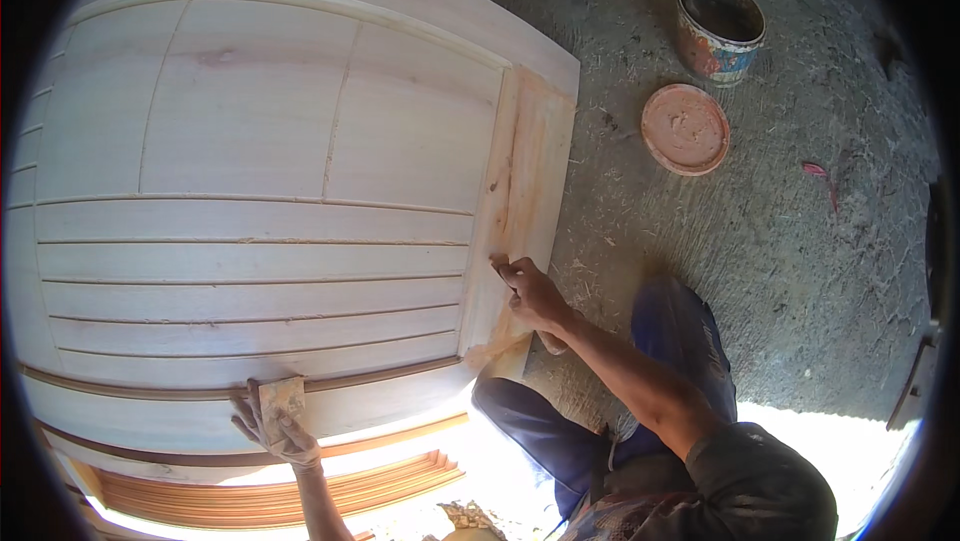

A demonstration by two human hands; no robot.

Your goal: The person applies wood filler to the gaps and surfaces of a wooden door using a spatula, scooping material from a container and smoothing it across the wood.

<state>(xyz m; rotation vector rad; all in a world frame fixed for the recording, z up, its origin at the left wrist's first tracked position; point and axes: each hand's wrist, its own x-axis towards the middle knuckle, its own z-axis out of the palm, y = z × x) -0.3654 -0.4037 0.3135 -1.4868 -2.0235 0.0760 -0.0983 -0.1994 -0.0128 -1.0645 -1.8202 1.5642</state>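
A pale wooden panelled door [232,98] with grooved boards lies in front of me. My left hand [279,428] grips a small flat rectangular board [283,400] smeared with filler, above the door's near edge. At the door's right end, my right hand [534,293] is closed around a putty knife [499,263]. Its tip is at the end rail [536,143]. That rail carries streaks of pinkish-brown filler, thickest along a joint line and near the closer corner. Most of the knife is hidden by my fingers.
On the rough concrete floor [810,271] to the right stand a paint-stained bucket [720,53] and a round lid [685,130] covered in pink filler. My bent knees [679,338] are beside the door. Stacked brown wooden mouldings [285,492] lie below its near edge.
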